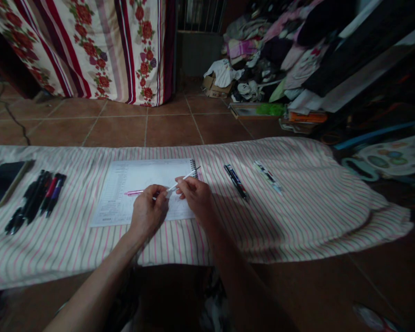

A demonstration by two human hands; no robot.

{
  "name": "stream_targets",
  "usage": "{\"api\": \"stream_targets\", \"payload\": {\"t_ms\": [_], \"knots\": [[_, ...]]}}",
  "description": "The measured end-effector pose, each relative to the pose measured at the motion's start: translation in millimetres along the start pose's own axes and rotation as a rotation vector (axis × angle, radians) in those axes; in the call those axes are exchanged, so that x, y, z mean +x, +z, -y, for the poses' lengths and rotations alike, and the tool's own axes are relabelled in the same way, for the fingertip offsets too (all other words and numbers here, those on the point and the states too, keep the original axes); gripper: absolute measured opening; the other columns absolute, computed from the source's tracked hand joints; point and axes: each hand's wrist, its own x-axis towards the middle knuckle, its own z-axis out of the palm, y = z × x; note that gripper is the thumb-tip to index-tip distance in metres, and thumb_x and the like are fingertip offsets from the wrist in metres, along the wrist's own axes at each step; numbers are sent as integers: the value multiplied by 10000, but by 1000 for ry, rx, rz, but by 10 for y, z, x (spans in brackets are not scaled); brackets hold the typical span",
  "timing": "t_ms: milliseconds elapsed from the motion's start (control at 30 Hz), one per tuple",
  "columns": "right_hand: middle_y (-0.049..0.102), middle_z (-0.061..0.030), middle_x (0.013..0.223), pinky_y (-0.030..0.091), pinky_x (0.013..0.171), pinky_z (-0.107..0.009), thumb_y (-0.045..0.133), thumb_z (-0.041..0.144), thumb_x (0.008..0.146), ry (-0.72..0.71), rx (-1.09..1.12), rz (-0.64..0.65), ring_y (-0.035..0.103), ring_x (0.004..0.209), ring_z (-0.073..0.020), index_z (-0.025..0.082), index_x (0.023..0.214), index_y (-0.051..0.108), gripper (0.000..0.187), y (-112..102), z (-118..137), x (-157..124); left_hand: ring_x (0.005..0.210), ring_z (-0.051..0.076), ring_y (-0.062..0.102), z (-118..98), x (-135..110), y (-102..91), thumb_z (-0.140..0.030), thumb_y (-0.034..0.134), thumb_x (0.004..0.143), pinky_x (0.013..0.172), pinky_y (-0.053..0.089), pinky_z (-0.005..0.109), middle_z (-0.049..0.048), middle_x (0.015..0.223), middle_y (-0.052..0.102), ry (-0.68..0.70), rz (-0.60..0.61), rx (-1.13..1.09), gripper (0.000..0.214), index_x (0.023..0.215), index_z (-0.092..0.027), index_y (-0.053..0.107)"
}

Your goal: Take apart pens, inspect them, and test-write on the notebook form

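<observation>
Pen (186, 176), white, pinched at its lower end by left hand (148, 212) and mid-barrel by right hand (195, 196), over spiral notebook (124, 203) at middle of striped cloth (297, 207). Pink pen (133, 192) laid on page. Dark pens (38, 196) near left edge, two pens (235, 181) rightward, seemingly not yet handled.

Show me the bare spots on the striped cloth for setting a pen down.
Striped cloth lies bare between the pen bundle and the notebook, along the near edge, and right of the loose white pen. Crowded: the phone and pen bundle at far left, and the notebook, under the left hand and right hand.
</observation>
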Motion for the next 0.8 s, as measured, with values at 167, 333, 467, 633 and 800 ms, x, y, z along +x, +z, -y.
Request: {"api": "stream_targets", "payload": {"t_ms": [167,333,467,633,800], "knots": [[692,-20,671,485,467,-181,543,384,787,-26,18,-6,634,552,-113,175,741,666,247,-8,-1,0,601,155,595,20,6,4,-341,477,824,586,456,280,23,676,657,-24,8,-88,191,813,-188,589],[709,-31,741,492,481,-183,537,380,793,-41,22,-12,644,579,-115,176,760,667,244,-15,-3,-2,570,142,584,64,14,43,-341,495,823,586,459,277,20,680,664,-39,24,-197,178,807,-186,580],[715,-35,809,492,482,-183,531,358,799,-68,32,-7,644,586,-109,180,750,659,225,-14,-3,1,587,146,586,49,9,58,-334,506,812,588,468,276,26,691,666,-69,24,-270,163,806,-184,570],[710,-33,758,481,474,-191,517,341,805,-85,1,-2,631,548,-109,179,745,651,219,-20,-3,-1,560,137,570,4,1,58,-336,497,811,570,461,269,26,685,665,-86,15,-264,172,788,-182,570],[703,-31,701,480,484,-199,508,328,808,-84,-22,10,627,540,-116,179,775,657,213,-19,-13,-5,556,131,564,-3,0,61,-319,502,804,562,455,261,20,676,664,-75,6,-275,157,775,-182,573]]}}
